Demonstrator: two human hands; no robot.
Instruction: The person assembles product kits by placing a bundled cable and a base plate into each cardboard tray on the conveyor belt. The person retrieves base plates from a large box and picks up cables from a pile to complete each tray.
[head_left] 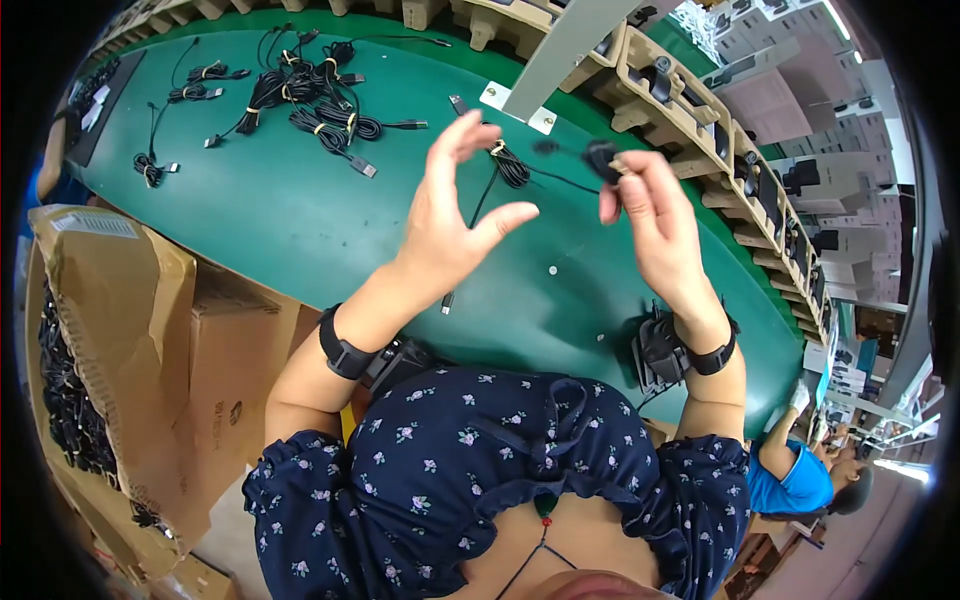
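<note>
In my right hand is a bundled black cable, pinched between thumb and fingers above the green table. One loose end of it, blurred, points to the left. My left hand hovers left of it with thumb and fingers spread, holding nothing. Just past the left fingers, another tied black cable lies on the table. One of its plugs rests near the table's front edge, below the left wrist. Whether the thin lead between the two hands belongs to the held cable, I cannot tell.
A pile of tied black cables covers the far left of the green table. A grey metal post is bolted at the back. Moulded trays with black devices curve along the far right. A cardboard box of cables stands left; a co-worker sits right.
</note>
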